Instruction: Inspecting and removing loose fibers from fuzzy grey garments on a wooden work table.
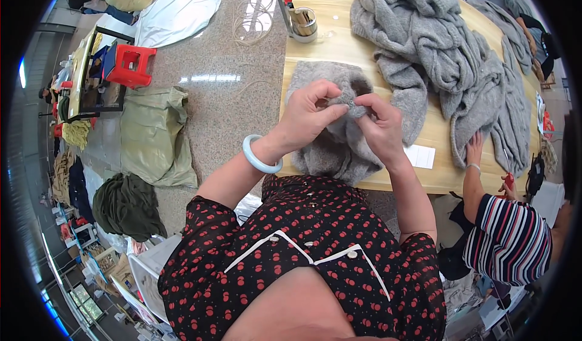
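A grey knitted garment (327, 159) lies at the near left part of the wooden table, partly hanging over its front edge. My left hand (312, 111) pinches a bunched fold of it between thumb and fingers. Close by on the right, my right hand (379, 124) grips the same fold, thumb and forefinger pressed together. The two hands nearly meet above the cloth. Whether a small tool or thread sits between the fingertips is too small to tell. A pale bangle circles my left wrist.
A large heap of grey knitwear (436, 43) covers the table's right side. A metal tin (303, 24) stands at the far left edge, and a white paper (419, 156) lies near the front. At right, a co-worker in a striped top (508, 238) handles grey knitwear. A red stool (136, 65) is at left.
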A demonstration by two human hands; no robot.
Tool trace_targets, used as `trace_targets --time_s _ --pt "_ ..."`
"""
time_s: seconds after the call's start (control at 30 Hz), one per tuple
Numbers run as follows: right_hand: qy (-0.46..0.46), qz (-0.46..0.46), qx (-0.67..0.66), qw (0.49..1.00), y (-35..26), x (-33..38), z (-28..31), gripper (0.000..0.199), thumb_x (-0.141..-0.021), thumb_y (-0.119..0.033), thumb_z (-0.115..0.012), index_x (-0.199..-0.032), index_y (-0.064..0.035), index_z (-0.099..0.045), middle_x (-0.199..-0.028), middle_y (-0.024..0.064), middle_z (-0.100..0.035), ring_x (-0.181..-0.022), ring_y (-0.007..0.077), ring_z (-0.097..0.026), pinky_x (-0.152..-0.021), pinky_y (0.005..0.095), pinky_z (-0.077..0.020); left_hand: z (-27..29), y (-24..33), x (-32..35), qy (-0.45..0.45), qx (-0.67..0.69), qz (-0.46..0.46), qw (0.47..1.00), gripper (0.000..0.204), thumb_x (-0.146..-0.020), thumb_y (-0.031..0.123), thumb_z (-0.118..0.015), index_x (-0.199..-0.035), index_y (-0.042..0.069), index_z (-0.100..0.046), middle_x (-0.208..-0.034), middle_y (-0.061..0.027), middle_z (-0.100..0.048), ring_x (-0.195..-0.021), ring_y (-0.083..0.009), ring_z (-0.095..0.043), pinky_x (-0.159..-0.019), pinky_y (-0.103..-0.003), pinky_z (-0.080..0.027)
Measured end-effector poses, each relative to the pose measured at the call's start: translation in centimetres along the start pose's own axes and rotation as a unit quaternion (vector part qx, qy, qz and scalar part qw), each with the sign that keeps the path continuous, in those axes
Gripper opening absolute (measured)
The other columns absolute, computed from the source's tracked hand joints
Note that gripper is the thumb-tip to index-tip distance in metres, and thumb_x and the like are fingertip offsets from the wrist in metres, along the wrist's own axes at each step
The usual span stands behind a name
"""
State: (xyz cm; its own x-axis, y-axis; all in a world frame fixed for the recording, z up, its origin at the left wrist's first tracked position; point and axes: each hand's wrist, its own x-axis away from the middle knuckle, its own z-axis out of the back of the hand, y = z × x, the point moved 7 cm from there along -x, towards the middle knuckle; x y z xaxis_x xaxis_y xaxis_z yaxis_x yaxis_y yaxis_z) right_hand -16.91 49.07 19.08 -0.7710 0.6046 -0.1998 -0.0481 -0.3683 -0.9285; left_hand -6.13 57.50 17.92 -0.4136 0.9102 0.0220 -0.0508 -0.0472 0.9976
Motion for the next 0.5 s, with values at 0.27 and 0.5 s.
trace_targets --time_s 0.27,0.5 --pt "-0.022 0.026 0.07 0.997 0.8 -0.4 -1.8 0.021 -0.065 0.006 -0.05 -0.085 -0.0014 -0.055 -0.07 0.0124 -0.054 -0.058 0.021 -0.054 -0.054 0.0282 -0.0429 -0.2 3.1 1.2 -0.018 -0.284 -0.288 0.914 0.023 -0.066 -0.004 -0.061 -0.088 0.001 -0.055 -0.086 -0.0122 -0.055 -0.077 -0.0259 -0.055 -0.068 -0.031 -0.045" --pt "0.014 0.046 0.054 0.997 -0.4 -0.6 -1.5 0.031 -0.067 0.005 -0.049 -0.096 -0.0034 -0.055 -0.077 0.0134 -0.057 -0.063 0.0261 -0.056 -0.058 0.0316 -0.0453 -0.9 2.7 1.4 -0.056 -0.344 -0.314 0.883 0.024 -0.066 -0.007 -0.054 -0.089 0.0 -0.053 -0.089 -0.0137 -0.054 -0.082 -0.0296 -0.054 -0.07 -0.034 -0.045"
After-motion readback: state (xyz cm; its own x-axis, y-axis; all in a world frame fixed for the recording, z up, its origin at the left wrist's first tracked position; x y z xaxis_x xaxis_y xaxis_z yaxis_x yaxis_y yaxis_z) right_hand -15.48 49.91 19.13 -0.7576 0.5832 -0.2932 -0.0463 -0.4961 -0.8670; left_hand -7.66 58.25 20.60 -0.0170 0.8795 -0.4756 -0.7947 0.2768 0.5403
